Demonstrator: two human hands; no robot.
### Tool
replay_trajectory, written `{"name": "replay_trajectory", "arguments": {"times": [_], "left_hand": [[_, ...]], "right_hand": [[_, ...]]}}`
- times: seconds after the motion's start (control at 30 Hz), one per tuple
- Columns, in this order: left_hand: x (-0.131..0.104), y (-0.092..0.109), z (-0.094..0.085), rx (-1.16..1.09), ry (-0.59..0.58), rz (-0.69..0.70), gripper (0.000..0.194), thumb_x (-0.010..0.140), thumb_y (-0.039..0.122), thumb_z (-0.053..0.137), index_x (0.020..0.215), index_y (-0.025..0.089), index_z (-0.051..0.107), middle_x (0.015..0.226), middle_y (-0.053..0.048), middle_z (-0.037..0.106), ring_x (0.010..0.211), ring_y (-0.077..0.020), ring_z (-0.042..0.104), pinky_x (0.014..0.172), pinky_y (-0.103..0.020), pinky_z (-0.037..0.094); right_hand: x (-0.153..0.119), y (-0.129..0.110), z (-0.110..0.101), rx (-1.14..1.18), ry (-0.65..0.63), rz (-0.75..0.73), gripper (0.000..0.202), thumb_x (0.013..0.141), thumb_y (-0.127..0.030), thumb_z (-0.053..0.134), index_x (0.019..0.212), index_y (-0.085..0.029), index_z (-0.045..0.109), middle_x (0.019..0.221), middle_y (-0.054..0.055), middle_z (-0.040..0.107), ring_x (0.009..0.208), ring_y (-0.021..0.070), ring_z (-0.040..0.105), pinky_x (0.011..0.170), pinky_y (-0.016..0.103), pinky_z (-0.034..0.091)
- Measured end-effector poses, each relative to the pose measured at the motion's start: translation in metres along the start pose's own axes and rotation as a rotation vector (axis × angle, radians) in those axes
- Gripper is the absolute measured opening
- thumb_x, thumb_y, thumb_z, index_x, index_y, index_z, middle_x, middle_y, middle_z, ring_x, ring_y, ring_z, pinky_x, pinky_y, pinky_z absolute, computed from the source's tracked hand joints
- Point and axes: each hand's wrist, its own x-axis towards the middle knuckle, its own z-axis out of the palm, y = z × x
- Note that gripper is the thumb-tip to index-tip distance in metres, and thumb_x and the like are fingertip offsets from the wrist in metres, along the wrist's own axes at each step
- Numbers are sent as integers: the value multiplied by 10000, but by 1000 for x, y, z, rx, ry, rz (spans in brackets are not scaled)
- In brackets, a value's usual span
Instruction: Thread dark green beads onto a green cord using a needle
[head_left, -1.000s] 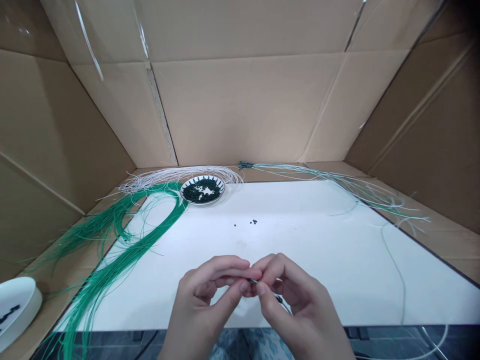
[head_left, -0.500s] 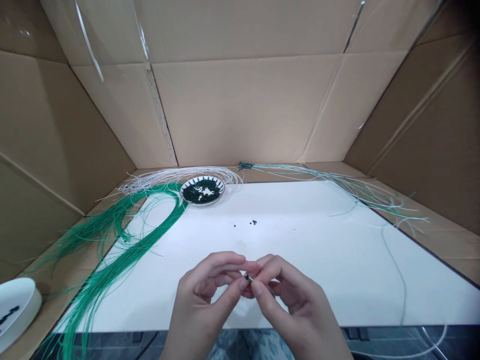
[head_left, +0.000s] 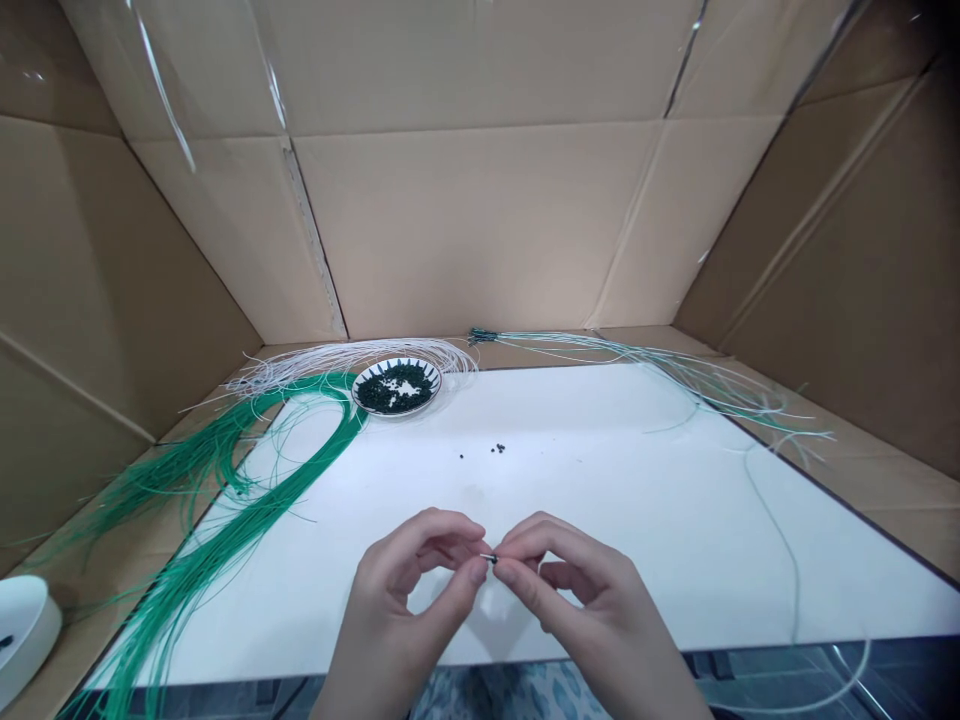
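My left hand (head_left: 420,590) and my right hand (head_left: 570,590) meet near the front edge of the white board, fingertips almost touching. Between them is a tiny dark piece (head_left: 491,558) with a short pale end. My right thumb and index finger pinch its dark part, while the pale end reaches the fingertips of my left hand. Beyond the hands, a few small black beads (head_left: 498,449) lie on the board. A patterned dish (head_left: 438,390) of dark beads stands at the back left.
Green strands (head_left: 255,520) spread over the left side, with white strands (head_left: 337,354) behind them. A bundle of pale strands (head_left: 600,343) runs along the back right. A white tray (head_left: 46,630) sits far left. Cardboard walls (head_left: 465,230) enclose the board.
My hands have drawn slightly apart. The dark piece now shows at my right fingertips, its pale end toward the left hand. The whole view has shifted a little.
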Motion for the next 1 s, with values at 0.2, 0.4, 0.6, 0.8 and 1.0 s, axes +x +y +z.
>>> {"name": "replay_trajectory", "arguments": {"times": [0.2,0.4,0.6,0.8,1.0], "left_hand": [[2,-2,5,38,43,-13,91,765,161,756,795,247,751,697,37,740,688,-144,681,701,-199,562],[6,-8,4,66,107,26,62,765,225,762,813,213,724,708,17,692,639,-154,642,663,-234,556],[7,-22,1,35,93,92,112,801,270,781,840,212,694,705,20,667,606,-146,625,643,-242,537],[38,-42,-2,541,-241,44,315,967,334,567,1259,216,566,1123,-86,692,811,-190,729,809,-324,600],[107,-58,4,1128,-200,42,166,966,159,596,1089,114,698,1141,-140,702,1128,-309,658,1001,-518,504]], "right_hand": [[1,3,4,-31,23,-20,119,829,-298,721,742,-217,725,769,4,675,663,156,561,578,253,426],[3,6,1,24,-34,-25,145,817,-247,673,703,-210,591,782,10,661,759,173,606,672,256,495],[1,24,1,260,-32,31,205,790,-365,805,881,-187,765,826,38,704,744,184,672,653,272,564],[12,48,-21,266,178,60,449,721,-602,837,731,-158,770,625,8,664,454,116,582,483,237,472],[28,77,-63,235,332,79,436,704,-589,849,735,-170,732,633,2,668,498,159,608,529,283,500]]}}
